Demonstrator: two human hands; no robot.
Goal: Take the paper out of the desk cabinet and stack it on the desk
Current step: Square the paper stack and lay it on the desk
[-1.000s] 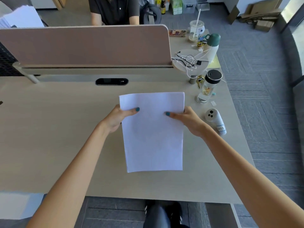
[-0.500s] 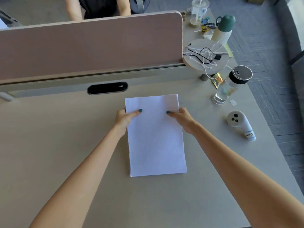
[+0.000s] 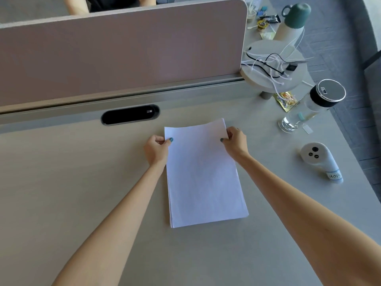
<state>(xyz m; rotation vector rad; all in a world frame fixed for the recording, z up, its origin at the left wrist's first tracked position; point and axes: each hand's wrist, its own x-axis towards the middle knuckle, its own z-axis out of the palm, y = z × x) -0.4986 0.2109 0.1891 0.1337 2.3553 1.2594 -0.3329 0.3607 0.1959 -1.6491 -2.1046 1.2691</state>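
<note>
A thin stack of white paper [image 3: 203, 178] lies lengthwise on the light wooden desk [image 3: 72, 193], its near end flat and its far edge slightly lifted. My left hand [image 3: 156, 149] pinches the far left corner, thumb on top. My right hand [image 3: 235, 143] grips the far right corner the same way. The desk cabinet is out of view.
A pink divider panel [image 3: 123, 50] runs along the back, with a black cable slot [image 3: 129, 114] just beyond the paper. To the right stand a clear bottle [image 3: 313, 106], a white handheld device [image 3: 319, 162], a round stand with cables [image 3: 274, 69] and a green-capped flask [image 3: 292, 21]. A person sits behind the divider.
The paper has come down from mid-air onto the desk and slid farther from me. Both hands shifted outward to the far corners, and the view tilted closer.
</note>
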